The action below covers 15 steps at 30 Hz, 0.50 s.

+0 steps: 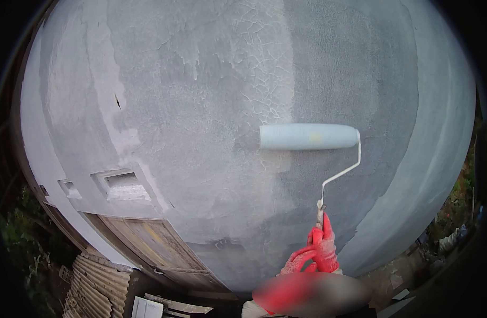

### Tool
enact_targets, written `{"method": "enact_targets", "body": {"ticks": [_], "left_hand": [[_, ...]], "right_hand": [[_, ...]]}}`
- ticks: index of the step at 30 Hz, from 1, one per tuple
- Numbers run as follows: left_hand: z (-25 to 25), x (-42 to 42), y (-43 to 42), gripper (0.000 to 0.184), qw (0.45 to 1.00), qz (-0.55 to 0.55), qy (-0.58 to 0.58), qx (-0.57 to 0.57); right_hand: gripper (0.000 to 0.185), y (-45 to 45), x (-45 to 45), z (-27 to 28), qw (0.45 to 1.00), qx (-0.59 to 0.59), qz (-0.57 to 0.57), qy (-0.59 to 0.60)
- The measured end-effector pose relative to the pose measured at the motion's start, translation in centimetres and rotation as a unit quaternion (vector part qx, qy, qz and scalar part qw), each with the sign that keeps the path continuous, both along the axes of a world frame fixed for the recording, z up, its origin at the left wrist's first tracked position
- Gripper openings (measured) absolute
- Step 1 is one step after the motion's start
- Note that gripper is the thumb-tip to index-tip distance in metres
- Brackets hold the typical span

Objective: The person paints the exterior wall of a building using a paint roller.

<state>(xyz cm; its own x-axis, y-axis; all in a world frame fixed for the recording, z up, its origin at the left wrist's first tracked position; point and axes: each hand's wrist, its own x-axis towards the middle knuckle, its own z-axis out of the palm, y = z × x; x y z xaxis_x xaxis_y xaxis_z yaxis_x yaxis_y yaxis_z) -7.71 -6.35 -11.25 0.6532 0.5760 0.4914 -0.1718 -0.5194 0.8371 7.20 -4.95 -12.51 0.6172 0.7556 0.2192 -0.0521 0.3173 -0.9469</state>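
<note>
A paint roller [302, 137] with a pale, wide sleeve lies level against the grey wall. Its bent white wire frame [341, 174] runs down from the right end to a handle [320, 212]. Both of my hands wear red gloves with whitish smears. My right hand [326, 248] is closed around the handle, its fingers pointing up along it. Beside and a little below it, my left hand [298, 259] also grips the handle. A blurred patch hides the lower part of both hands and the handle's end.
The wall [201, 106] has lighter painted bands and cracked, peeling paint. At lower left are a wooden door [153, 246], a small vent opening [124, 184] and corrugated sheets [98, 286]. A white rectangular object [147, 307] sits at the bottom. Plants and debris flank the wall.
</note>
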Motion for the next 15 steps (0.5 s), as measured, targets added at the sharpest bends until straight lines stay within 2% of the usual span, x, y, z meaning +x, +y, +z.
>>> {"method": "enact_targets", "body": {"ticks": [2, 6, 9, 10, 11, 12, 13, 15], "left_hand": [[1.3, -0.7, -0.2, 0.038, 0.999, 0.03, 0.0, -0.044], [0.3, -1.9, 0.2, 0.038, 0.994, 0.088, -0.032, -0.059], [-2.4, -2.9, 0.6, 0.038, 0.991, 0.116, -0.032, -0.066], [-3.2, -3.3, 0.7, 0.039, 0.991, 0.106, -0.009, -0.08], [-4.1, -3.7, 0.7, 0.04, 0.991, 0.096, 0.014, -0.095], [-5.5, -3.9, 0.8, 0.04, 0.99, 0.104, 0.01, -0.094], [-7.2, -4.0, 0.9, 0.042, 0.984, 0.113, 0.065, -0.124], [-8.9, -4.3, 1.2, 0.052, 0.964, 0.119, 0.166, -0.169]], "right_hand": [[0.029, 1.0, 0.0, 5.9, 0.998, 0.015, 0.066, 0.018], [0.018, 4.3, -0.2, 4.5, 0.994, 0.058, 0.074, 0.05], [0.02, 3.5, -1.7, -5.0, 0.999, -0.025, 0.025, 0.014], [0.021, 2.7, -2.5, -9.8, 0.998, -0.057, 0.024, 0.008], [0.025, 2.5, -2.1, -17.7, 0.998, -0.043, 0.033, 0.031], [0.029, 1.0, -2.8, -23.4, 0.995, -0.1, -0.005, -0.023], [0.035, -0.3, -3.6, -27.2, 0.984, -0.155, -0.044, -0.077], [0.039, -2.0, -4.7, -31.2, 0.979, -0.177, -0.04, -0.091]]}}
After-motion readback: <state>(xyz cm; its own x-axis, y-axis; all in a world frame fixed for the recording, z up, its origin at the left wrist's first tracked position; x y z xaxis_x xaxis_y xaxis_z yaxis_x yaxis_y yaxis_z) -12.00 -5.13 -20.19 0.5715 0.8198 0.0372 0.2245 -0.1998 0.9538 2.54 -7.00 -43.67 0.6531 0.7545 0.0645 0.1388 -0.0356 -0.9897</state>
